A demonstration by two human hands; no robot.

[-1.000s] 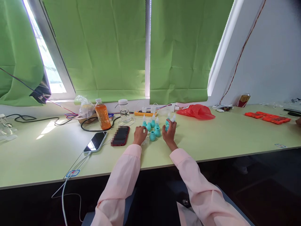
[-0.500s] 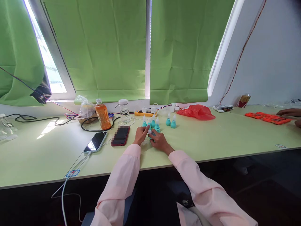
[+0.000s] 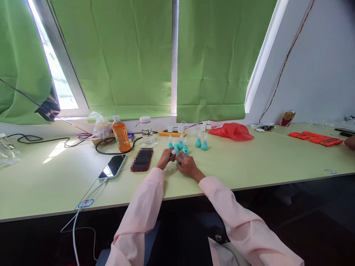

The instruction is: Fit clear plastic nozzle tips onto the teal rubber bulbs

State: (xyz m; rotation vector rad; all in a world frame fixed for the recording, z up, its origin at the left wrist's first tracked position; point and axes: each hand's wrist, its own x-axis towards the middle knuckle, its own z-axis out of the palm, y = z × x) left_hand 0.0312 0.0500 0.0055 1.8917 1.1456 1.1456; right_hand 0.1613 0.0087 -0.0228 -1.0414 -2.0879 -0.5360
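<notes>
Several small teal bulbs with pale tips stand on the pale green table (image 3: 249, 162). A pair of them (image 3: 201, 143) stands apart to the right; a cluster (image 3: 180, 145) stands behind my hands. My right hand (image 3: 187, 165) is wrapped round one teal bulb (image 3: 179, 158), mostly hidden by the fingers. My left hand (image 3: 166, 157) pinches a small pale tip (image 3: 173, 152) at the top of that bulb. Both hands meet just in front of the cluster. A few clear pieces (image 3: 170, 167) lie under my left wrist.
A dark red phone (image 3: 142, 160) and a charging phone (image 3: 113, 166) lie left of my hands. Behind stand an orange drink bottle (image 3: 121, 135), a clear jar (image 3: 145, 129), a power strip (image 3: 171, 133) and a red bag (image 3: 231, 131). Another person's hand (image 3: 350, 141) and orange parts (image 3: 316, 138) are far right.
My right hand set a bulb down at the right pair, then came left onto another bulb. My left hand rose to pinch the tip on it. The other person's hand drew back.
</notes>
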